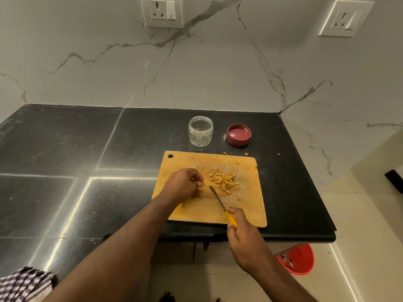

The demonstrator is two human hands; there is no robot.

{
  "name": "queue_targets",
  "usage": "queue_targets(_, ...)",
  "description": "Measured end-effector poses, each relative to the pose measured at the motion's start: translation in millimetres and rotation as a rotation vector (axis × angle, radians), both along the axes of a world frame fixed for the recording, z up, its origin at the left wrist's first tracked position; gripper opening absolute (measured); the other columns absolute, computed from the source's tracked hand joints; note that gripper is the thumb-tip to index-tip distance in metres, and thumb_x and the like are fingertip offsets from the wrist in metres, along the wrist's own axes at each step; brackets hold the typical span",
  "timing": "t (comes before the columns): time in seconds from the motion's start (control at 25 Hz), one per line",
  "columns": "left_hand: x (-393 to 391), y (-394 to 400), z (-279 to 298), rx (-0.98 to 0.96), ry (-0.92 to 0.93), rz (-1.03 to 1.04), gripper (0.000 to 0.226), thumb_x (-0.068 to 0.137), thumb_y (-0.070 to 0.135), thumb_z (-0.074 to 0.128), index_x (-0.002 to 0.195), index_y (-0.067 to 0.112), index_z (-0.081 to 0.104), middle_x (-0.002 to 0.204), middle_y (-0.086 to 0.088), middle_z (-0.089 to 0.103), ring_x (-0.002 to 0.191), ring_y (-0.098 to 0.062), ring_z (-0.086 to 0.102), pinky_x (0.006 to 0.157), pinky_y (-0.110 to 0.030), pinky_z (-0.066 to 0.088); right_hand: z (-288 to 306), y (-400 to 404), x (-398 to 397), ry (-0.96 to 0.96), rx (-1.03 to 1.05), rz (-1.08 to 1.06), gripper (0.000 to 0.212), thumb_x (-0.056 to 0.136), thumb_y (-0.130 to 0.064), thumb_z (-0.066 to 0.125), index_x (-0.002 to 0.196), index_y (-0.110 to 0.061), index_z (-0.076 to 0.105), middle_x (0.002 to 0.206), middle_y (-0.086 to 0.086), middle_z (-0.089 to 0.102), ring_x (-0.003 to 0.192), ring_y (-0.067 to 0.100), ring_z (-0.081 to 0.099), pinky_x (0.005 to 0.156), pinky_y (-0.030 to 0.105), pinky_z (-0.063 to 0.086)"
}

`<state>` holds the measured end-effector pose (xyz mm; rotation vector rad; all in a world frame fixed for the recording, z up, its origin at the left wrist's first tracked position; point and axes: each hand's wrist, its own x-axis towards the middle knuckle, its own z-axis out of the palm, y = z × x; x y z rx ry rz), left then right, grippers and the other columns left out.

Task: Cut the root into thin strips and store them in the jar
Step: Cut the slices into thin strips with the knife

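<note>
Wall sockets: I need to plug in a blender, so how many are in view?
2. One socket plate is on the marble wall above the jar; another is on the right-hand wall. More may lie out of frame.

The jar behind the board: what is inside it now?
The jar looks empty through its clear wall; no strips show inside. Its red lid lies off beside it. The cut strips are on the board.

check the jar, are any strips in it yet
No, the jar stands empty behind the cutting board, and the cut strips lie on the board.
</note>
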<state>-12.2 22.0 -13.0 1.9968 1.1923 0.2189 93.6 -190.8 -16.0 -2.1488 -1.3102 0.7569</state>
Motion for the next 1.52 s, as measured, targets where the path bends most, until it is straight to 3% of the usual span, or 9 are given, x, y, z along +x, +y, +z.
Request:
queue_targets(0.12, 3, 7, -7, 0.013, 0.06, -0.003, 0.009, 0.096, 0.024, 0.066, 0.1, 0.031, 0.071, 0.103, 0.01, 0.067, 0.093, -0.009, 0.061, 0.082, -0.032, 0.058, 1, 0, 3, -0.006, 0.007, -0.006, 0.036, 0.103, -0.026, 0.039, 0.136, -0.039, 0.033, 0.08, -0.009, 0.053, 0.063, 0.007, 0.052, 0.048, 0.019, 0.036)
queue_targets(0.28, 0, 10, -16, 0.049, 0.092, 0.013, 0.025, 0.093, 0.03, 0.07, 0.118, 0.027, 0.072, 0.116, 0.006, 0.069, 0.102, -0.012, 0.062, 0.091, -0.037, 0.057, 1, 1, 4, -0.007, 0.003, -0.008, 0.037, 0.103, -0.026, 0.039, 0.136, -0.041, 0.031, 0.081, -0.009, 0.053, 0.064, 0.009, 0.053, 0.049, 0.021, 0.037)
queue_targets(0.52, -1, 4, -22, 0.176, 0.128, 0.023, 0.028, 0.092, 0.025, 0.071, 0.12, 0.022, 0.072, 0.114, 0.006, 0.072, 0.098, -0.011, 0.064, 0.089, -0.035, 0.058, 2, 7, -1, 0.01, 0.006, 0.007, 0.037, 0.103, -0.025, 0.039, 0.136, -0.041, 0.032, 0.079, -0.006, 0.055, 0.062, 0.009, 0.051, 0.049, 0.021, 0.035)
queue_targets(0.8, 2, 10, -13, 0.181, 0.173, -0.073, 0.03, 0.094, 0.027, 0.068, 0.123, 0.02, 0.07, 0.116, 0.004, 0.07, 0.096, -0.01, 0.061, 0.085, -0.027, 0.057, 1, 11, -1, 0.013, 0.02, -0.02, 0.036, 0.103, -0.025, 0.039, 0.136, -0.037, 0.033, 0.077, -0.004, 0.056, 0.06, 0.01, 0.052, 0.048, 0.022, 0.034)
queue_targets(1.16, 1, 7, -22, 0.143, 0.116, 0.004, 0.027, 0.088, 0.032, 0.074, 0.114, 0.025, 0.073, 0.106, 0.007, 0.071, 0.096, -0.01, 0.062, 0.085, -0.032, 0.056, 1, 19, -2, -0.006, 0.044, -0.046, 0.038, 0.102, -0.021, 0.038, 0.139, -0.032, 0.034, 0.079, -0.005, 0.056, 0.061, 0.01, 0.052, 0.049, 0.022, 0.033)
queue_targets(1.32, 1, 5, -27, 0.159, 0.086, 0.032, 0.022, 0.087, 0.031, 0.075, 0.109, 0.025, 0.075, 0.102, 0.007, 0.072, 0.093, -0.01, 0.062, 0.082, -0.032, 0.056, 2, 22, -6, -0.037, 0.05, -0.005, 0.044, 0.103, -0.021, 0.038, 0.147, -0.029, 0.033, 0.101, -0.004, 0.06, 0.074, 0.007, 0.052, 0.057, 0.018, 0.032)
queue_targets(1.44, 0, 5, -30, 0.16, 0.066, 0.04, 0.02, 0.087, 0.031, 0.076, 0.105, 0.025, 0.077, 0.099, 0.009, 0.072, 0.092, -0.01, 0.063, 0.081, -0.032, 0.056, 1, 29, -7, -0.063, 0.05, 0.026, 0.047, 0.104, -0.021, 0.037, 0.15, -0.027, 0.031, 0.134, 0.001, 0.057, 0.104, 0.016, 0.058, 0.081, 0.029, 0.045)
queue_targets(1.52, 0, 6, -32, 0.164, 0.065, 0.043, 0.02, 0.086, 0.032, 0.076, 0.104, 0.025, 0.077, 0.099, 0.009, 0.073, 0.091, -0.01, 0.064, 0.082, -0.033, 0.056, 0, 33, -8, -0.09, 0.044, 0.047, 0.048, 0.104, -0.021, 0.037, 0.15, -0.026, 0.03, 0.139, 0.002, 0.054, 0.113, 0.019, 0.057, 0.089, 0.033, 0.047)
